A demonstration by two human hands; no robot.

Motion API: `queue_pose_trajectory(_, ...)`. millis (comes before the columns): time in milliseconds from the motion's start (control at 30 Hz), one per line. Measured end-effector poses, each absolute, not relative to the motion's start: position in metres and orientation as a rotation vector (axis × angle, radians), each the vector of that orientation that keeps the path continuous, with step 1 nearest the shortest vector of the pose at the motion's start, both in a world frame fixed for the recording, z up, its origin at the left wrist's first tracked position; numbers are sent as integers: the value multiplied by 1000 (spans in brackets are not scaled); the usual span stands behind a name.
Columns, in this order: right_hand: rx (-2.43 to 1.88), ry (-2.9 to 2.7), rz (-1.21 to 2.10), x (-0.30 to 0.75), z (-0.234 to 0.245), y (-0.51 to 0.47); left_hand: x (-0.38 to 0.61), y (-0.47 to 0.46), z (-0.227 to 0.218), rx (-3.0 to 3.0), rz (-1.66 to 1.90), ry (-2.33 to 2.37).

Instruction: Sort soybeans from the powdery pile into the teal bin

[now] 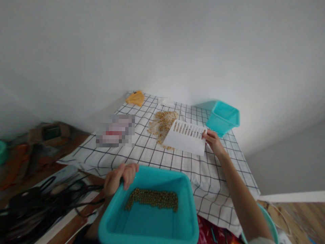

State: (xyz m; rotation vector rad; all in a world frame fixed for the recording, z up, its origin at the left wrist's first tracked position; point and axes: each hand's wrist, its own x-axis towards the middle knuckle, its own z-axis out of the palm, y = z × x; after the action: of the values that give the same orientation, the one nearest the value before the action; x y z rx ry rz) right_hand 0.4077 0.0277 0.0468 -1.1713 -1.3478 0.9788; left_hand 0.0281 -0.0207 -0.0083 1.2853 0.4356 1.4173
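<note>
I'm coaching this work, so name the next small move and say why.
Probably ease the scraper left, further into the pile: the right grip holds it, in view it overlaps only the pile's right side, and the left grip has the tub by its rim.
</note>
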Motion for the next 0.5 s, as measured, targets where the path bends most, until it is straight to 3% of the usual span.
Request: queue_pose_trajectory(500,-1184,-1380,1005,404,51,25,29,-21,-8,1304,1447,502)
